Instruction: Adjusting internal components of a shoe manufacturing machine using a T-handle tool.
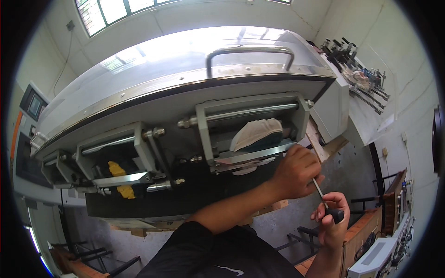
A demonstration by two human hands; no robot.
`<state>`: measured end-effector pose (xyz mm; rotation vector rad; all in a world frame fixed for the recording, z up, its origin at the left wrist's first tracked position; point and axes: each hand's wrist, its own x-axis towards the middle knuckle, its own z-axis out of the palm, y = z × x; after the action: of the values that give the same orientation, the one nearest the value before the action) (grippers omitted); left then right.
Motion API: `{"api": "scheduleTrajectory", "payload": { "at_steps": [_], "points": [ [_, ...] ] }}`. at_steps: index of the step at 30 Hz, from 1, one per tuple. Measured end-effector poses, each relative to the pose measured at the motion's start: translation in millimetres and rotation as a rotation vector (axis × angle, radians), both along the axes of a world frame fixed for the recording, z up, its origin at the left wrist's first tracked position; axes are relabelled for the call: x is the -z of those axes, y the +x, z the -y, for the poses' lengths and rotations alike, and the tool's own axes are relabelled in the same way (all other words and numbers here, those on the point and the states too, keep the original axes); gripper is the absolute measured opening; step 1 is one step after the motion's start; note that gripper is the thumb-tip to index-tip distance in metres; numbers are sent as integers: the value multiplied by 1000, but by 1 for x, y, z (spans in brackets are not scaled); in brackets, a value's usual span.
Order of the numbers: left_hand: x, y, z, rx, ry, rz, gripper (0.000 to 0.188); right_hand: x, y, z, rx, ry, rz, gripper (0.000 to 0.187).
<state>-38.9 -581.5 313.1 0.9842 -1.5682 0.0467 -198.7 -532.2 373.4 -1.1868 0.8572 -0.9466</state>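
Observation:
My right hand [333,217] is closed round the black handle of a screwdriver [318,189], whose thin metal shaft slants up and left. My left hand [298,170] has its fingers curled about the upper shaft, close to the lower right corner of a grey metal frame [202,134]. The hand hides the screwdriver's tip. Inside that frame sits a beige and dark green cloth piece [257,133], with a polished metal bar [255,153] across its lower edge. Pale flaps hang beneath the bar.
A similar frame [146,153] on the left holds a dark piece with yellow patches [117,169]. Over both rises a machine's clear cover with a bent metal handle [250,50]. Metal clamps [343,55] lie at upper right. Wooden-topped benches [366,227] stand at lower right.

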Motion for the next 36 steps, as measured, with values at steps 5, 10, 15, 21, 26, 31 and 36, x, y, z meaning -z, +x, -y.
{"api": "scheduleTrajectory", "payload": {
  "at_steps": [5,10,15,21,26,31,36],
  "points": [
    [-1,2,-11,67,-29,8,25,-8,3,-19,45,-538,-576,39],
    [-9,-9,-31,220,32,93,28,13,-48,-39,-49,-228,-171,49],
    [39,-26,-41,233,197,233,27,55,-38,-47,2,52,-67,50],
    [97,-22,-64,324,428,309,17,125,-17,-61,150,502,312,43],
    [96,-8,-67,275,533,420,19,146,-17,-58,-8,598,532,34],
    [88,5,-80,232,613,517,19,150,-12,-55,-150,631,597,29],
    [87,18,-100,112,652,525,19,157,1,-60,-241,769,549,30]
  ]
}}
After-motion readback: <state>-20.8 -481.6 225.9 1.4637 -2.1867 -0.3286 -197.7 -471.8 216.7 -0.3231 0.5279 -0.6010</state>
